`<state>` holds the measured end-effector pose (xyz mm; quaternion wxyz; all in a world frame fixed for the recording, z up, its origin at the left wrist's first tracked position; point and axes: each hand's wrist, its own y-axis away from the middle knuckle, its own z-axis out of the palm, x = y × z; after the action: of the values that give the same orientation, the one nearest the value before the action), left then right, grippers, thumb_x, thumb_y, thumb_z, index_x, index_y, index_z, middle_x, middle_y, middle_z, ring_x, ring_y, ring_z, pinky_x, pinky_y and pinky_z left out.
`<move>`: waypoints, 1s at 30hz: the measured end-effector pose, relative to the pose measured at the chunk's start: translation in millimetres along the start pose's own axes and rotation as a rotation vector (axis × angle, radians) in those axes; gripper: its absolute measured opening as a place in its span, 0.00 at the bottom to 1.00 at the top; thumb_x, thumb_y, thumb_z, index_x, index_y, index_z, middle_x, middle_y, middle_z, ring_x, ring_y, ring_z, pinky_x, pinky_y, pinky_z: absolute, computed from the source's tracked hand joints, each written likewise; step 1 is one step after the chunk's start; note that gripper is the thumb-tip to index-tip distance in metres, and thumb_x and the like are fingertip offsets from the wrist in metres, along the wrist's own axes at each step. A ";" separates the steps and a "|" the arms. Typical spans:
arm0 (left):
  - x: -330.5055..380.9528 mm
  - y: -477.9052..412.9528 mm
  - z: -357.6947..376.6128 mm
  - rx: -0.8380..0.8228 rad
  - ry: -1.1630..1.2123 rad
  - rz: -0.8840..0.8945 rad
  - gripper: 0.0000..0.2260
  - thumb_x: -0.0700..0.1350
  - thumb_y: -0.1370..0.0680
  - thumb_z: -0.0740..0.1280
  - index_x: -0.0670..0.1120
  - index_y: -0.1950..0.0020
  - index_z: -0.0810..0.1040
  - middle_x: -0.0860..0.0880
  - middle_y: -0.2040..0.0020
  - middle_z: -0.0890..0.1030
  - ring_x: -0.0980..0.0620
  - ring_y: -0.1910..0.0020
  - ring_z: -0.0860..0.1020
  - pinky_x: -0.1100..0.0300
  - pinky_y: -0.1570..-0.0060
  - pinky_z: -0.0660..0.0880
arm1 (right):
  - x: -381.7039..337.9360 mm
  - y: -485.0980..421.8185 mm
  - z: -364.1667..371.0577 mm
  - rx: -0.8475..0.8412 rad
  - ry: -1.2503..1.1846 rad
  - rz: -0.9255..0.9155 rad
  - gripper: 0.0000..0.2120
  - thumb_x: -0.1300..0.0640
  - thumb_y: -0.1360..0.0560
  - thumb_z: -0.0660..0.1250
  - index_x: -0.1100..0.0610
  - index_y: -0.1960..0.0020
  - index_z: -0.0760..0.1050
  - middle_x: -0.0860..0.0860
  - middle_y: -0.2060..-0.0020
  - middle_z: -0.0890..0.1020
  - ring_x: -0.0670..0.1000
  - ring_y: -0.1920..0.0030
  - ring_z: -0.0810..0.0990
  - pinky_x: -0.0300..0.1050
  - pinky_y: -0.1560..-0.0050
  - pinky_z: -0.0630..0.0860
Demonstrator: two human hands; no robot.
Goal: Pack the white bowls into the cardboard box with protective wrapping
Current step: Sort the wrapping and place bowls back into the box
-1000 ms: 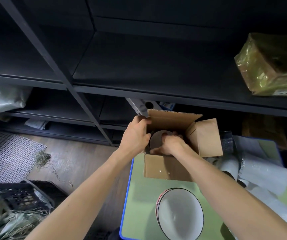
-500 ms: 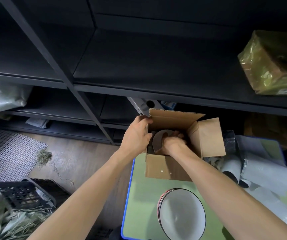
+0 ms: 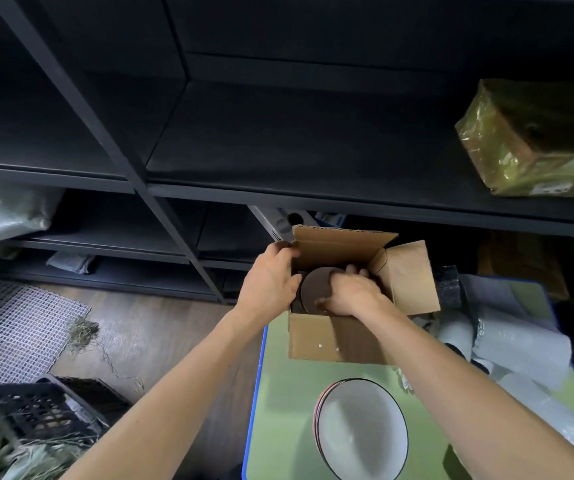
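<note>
**Hands barely shifted: one bowl is being seated in the box**

Since a moment ago the left hand has kept its place, fingers curled over the left wall of the open brown cardboard box on the green table. Inside the box, the right hand grips a round shadowed bowl standing on edge, thumb below and fingers over the top. To me it looks nearly placed. Stacked white dark-rimmed bowls wait nearer, with crumpled white wrapping to the right.
</note>
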<state>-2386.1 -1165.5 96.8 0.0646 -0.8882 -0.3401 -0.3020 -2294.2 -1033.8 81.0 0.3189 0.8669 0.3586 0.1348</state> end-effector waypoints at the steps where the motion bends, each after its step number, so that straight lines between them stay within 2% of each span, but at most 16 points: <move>1: 0.8 2.8 0.3 0.009 -0.008 0.011 0.19 0.46 0.20 0.67 0.50 0.29 0.72 0.50 0.29 0.70 0.50 0.35 0.72 0.55 0.38 0.75 | 5.5 5.0 -0.6 0.039 -0.010 -0.026 0.34 0.37 0.24 0.64 0.54 0.24 0.64 0.59 0.27 0.64 0.63 0.28 0.64 0.58 0.32 0.67; 6: 3.8 21.3 3.9 0.050 -0.050 0.109 0.19 0.46 0.21 0.67 0.48 0.31 0.73 0.51 0.29 0.69 0.51 0.33 0.70 0.58 0.40 0.74 | 27.6 36.9 0.5 0.162 -0.106 -0.105 0.29 0.39 0.23 0.64 0.52 0.27 0.68 0.56 0.31 0.70 0.60 0.31 0.69 0.56 0.33 0.70; 11: 9.8 44.6 9.6 0.044 -0.072 0.166 0.21 0.48 0.20 0.66 0.48 0.27 0.71 0.50 0.25 0.67 0.51 0.27 0.66 0.56 0.30 0.68 | 42.7 80.3 3.2 0.290 -0.241 -0.177 0.24 0.44 0.20 0.63 0.52 0.27 0.69 0.51 0.29 0.71 0.53 0.30 0.69 0.50 0.33 0.70; 14: 11.2 59.0 15.4 0.045 -0.082 0.231 0.20 0.47 0.20 0.66 0.46 0.28 0.72 0.47 0.26 0.68 0.49 0.27 0.66 0.56 0.28 0.63 | 51.1 106.6 8.2 0.360 -0.281 -0.201 0.21 0.45 0.20 0.63 0.51 0.29 0.70 0.47 0.30 0.72 0.50 0.31 0.70 0.48 0.36 0.71; 17: 14.5 72.3 21.0 0.061 -0.066 0.335 0.18 0.43 0.22 0.67 0.42 0.32 0.76 0.45 0.32 0.74 0.47 0.32 0.71 0.54 0.32 0.68 | 59.2 128.6 18.4 0.429 -0.265 -0.219 0.20 0.46 0.20 0.63 0.50 0.30 0.72 0.45 0.32 0.74 0.50 0.32 0.70 0.45 0.38 0.68; 20: 17.3 84.5 29.7 0.074 -0.048 0.419 0.17 0.43 0.23 0.66 0.41 0.36 0.77 0.44 0.37 0.77 0.46 0.36 0.73 0.50 0.36 0.72 | 66.8 146.8 34.0 0.482 -0.302 -0.223 0.19 0.47 0.20 0.64 0.51 0.32 0.72 0.44 0.34 0.75 0.49 0.32 0.69 0.43 0.37 0.66; 24: 27.7 104.7 41.7 0.092 0.011 0.493 0.15 0.41 0.24 0.68 0.40 0.38 0.78 0.43 0.39 0.78 0.45 0.39 0.74 0.55 0.37 0.71 | 78.2 165.9 59.1 0.520 -0.346 -0.190 0.18 0.47 0.21 0.65 0.50 0.32 0.73 0.44 0.34 0.74 0.49 0.33 0.69 0.45 0.38 0.69; 26: 33.9 113.3 48.1 0.078 0.013 0.512 0.15 0.41 0.24 0.67 0.40 0.38 0.78 0.43 0.40 0.79 0.45 0.40 0.75 0.55 0.39 0.71 | 85.0 171.8 71.1 0.519 -0.362 -0.184 0.18 0.48 0.21 0.65 0.52 0.33 0.73 0.46 0.35 0.75 0.50 0.33 0.71 0.47 0.36 0.70; 30: 43.0 124.7 58.5 -0.040 -0.002 0.489 0.20 0.44 0.24 0.64 0.41 0.33 0.76 0.44 0.35 0.77 0.43 0.36 0.74 0.50 0.36 0.71 | 98.6 182.6 92.5 0.492 -0.425 -0.156 0.17 0.48 0.21 0.64 0.52 0.34 0.74 0.45 0.38 0.76 0.50 0.35 0.72 0.46 0.38 0.70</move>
<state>-2251.9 -1217.2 85.7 0.1179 -0.9455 -0.1090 -0.2834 -2084.0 -1104.8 129.7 0.1771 0.8965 0.3713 -0.1647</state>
